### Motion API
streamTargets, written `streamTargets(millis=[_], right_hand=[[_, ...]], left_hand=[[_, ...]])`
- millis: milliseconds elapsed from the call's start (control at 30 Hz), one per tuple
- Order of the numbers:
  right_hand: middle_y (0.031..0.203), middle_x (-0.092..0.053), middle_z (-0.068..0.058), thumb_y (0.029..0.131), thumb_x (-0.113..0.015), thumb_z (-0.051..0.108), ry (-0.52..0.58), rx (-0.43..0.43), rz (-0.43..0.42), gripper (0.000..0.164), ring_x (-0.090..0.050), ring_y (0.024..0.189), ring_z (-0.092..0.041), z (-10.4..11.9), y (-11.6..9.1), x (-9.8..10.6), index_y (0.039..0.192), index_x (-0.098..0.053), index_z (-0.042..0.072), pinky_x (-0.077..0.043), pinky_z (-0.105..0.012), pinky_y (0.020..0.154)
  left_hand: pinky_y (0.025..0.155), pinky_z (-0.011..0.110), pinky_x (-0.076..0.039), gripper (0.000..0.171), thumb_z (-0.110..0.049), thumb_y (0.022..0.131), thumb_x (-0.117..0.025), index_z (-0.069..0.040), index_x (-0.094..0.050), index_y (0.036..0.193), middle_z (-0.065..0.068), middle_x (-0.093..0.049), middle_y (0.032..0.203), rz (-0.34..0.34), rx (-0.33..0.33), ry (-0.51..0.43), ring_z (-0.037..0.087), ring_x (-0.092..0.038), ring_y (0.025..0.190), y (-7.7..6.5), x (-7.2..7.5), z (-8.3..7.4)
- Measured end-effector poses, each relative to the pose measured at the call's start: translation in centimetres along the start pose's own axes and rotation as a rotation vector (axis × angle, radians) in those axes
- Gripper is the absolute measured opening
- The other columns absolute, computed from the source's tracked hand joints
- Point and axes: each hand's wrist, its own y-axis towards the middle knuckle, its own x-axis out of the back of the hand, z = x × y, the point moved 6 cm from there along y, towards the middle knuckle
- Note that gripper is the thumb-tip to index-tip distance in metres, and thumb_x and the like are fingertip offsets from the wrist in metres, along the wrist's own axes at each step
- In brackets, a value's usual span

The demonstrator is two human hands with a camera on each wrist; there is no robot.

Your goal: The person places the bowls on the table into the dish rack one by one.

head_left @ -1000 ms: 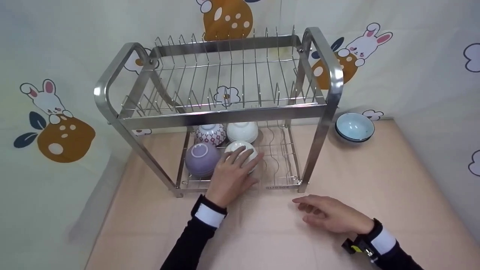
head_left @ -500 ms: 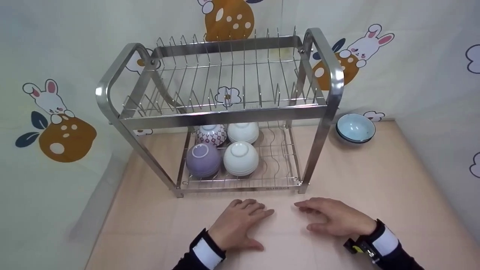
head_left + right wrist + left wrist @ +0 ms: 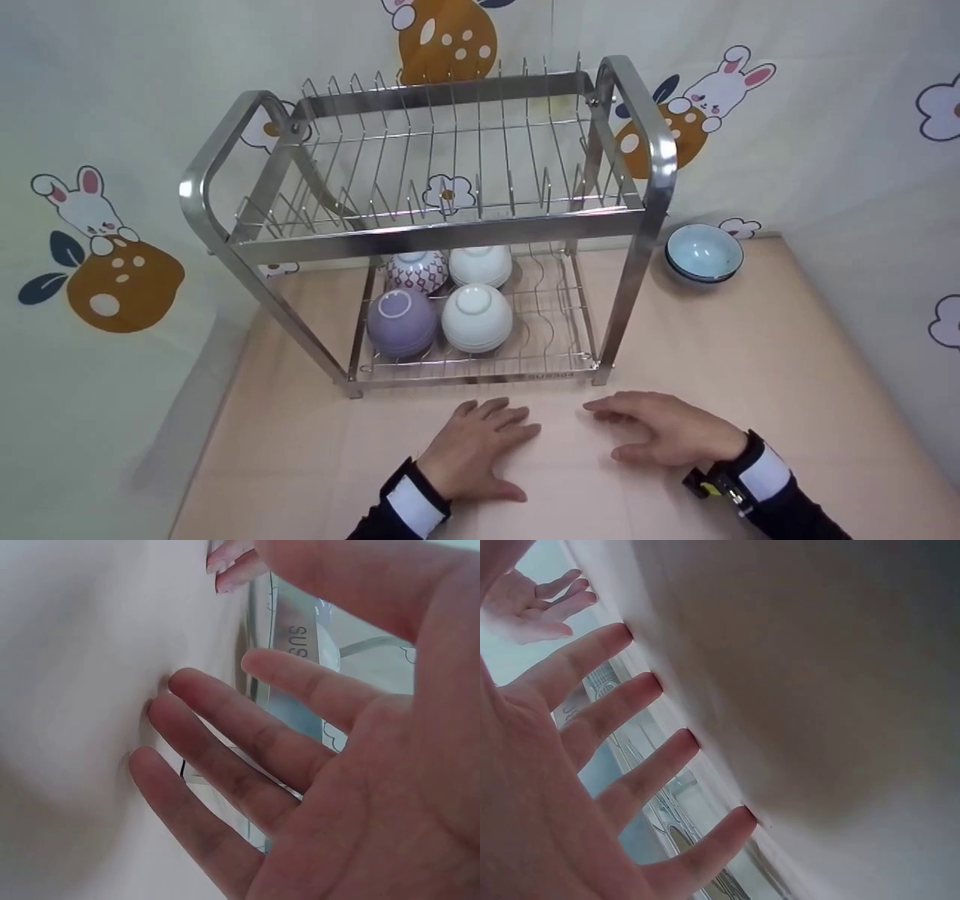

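Dish rack (image 3: pixel 442 235), 2 tiers. On its lower tier (image 3: pixel 480 379) we count a purple bowl (image 3: pixel 401 330), white bowl (image 3: pixel 477 326), patterned bowl (image 3: pixel 417 274) and 2nd white bowl (image 3: pixel 481 268) (some may be stacked). Right of the rack: blue bowl (image 3: pixel 703 253), mouth up. Before the rack: left hand (image 3: pixel 474 454), fingers spread; right hand (image 3: pixel 670 431), fingers loosely bent; neither holds anything. Hazard, we judge: a hand knocking the rack's front could jolt the close-set bowls together. Orientation: rack's long axis left to right, front towards the hands; its bowls mouth down, feet upward.

Pale cloth (image 3: pixel 840 157) with printed rabbits (image 3: pixel 88 211), brown fruits (image 3: pixel 141 294), white flowers (image 3: pixel 942 111)
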Motion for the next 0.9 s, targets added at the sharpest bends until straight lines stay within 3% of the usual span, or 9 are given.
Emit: streamTargets(millis=[167,267,400,567,667,767,900], right_hand=[[0.118,-0.073,0.006,0.092,-0.077,0.038,0.075,-0.042,0.046,0.051,-0.069,0.108,-0.014,-0.7,-0.5,1.7,0.137,-0.066,0.016,-0.057,-0.034,0.091],[0.112,-0.074,0.005,0.093,-0.076,0.038,0.103,-0.087,-0.006,0.048,-0.069,0.103,-0.014,-1.8,-1.1,3.9,0.134,-0.067,0.015,-0.059,-0.029,0.084],[0.111,-0.074,-0.002,0.095,-0.075,0.031,0.112,-0.132,-0.264,0.051,-0.068,0.101,-0.013,-4.3,-1.4,8.3,0.141,-0.061,0.016,-0.06,-0.027,0.083],[0.118,-0.067,-0.005,0.101,-0.069,0.024,0.234,-0.213,-0.714,0.053,-0.063,0.1,-0.006,-8.6,-2.1,13.7,0.151,-0.052,0.014,-0.058,-0.018,0.076],[0.121,-0.061,0.0,0.104,-0.063,0.031,0.299,-0.319,-0.936,0.054,-0.06,0.095,-0.007,-11.4,-3.0,15.9,0.153,-0.049,0.015,-0.057,-0.017,0.067],[0.128,-0.058,-0.002,0.104,-0.058,0.044,0.292,-0.488,-1.036,0.059,-0.057,0.095,-0.013,-14.1,-3.9,17.7,0.156,-0.046,0.019,-0.054,-0.019,0.066],[0.146,-0.05,-0.018,0.101,-0.052,0.055,0.279,-0.687,-0.989,0.073,-0.051,0.107,-0.021,-17.4,-4.0,19.1,0.161,-0.038,0.017,-0.048,-0.023,0.074]], left_hand=[[0.114,0.057,-0.043,0.088,-0.076,0.075,-0.074,-0.036,-0.053,0.151,-0.007,-0.053,0.155,0.009,-0.001,-0.02,0.025,-0.045,0.146,0.1,0.0,0.1],[0.114,0.057,-0.043,0.088,-0.076,0.075,-0.074,-0.035,-0.053,0.151,-0.006,-0.053,0.155,0.006,-0.004,-0.017,0.026,-0.046,0.146,0.1,0.0,0.1],[0.114,0.057,-0.043,0.088,-0.076,0.075,-0.074,-0.035,-0.053,0.151,-0.006,-0.053,0.155,-0.002,-0.005,-0.009,0.026,-0.046,0.146,0.1,0.1,0.2],[0.114,0.058,-0.042,0.088,-0.076,0.075,-0.074,-0.035,-0.053,0.151,-0.005,-0.052,0.156,0.004,0.006,-0.004,0.027,-0.045,0.146,-0.2,0.0,0.3],[0.114,0.059,-0.043,0.088,-0.076,0.076,-0.073,-0.034,-0.053,0.151,-0.005,-0.052,0.156,0.007,0.004,-0.005,0.027,-0.046,0.146,-0.3,0.0,0.2],[0.114,0.059,-0.043,0.088,-0.076,0.077,-0.073,-0.034,-0.052,0.151,-0.005,-0.052,0.156,0.008,-0.003,-0.009,0.027,-0.045,0.146,-0.1,-0.1,0.0],[0.114,0.059,-0.042,0.088,-0.076,0.077,-0.072,-0.035,-0.051,0.152,-0.006,-0.051,0.157,0.012,-0.003,-0.01,0.027,-0.045,0.147,0.0,-0.1,-0.1]])
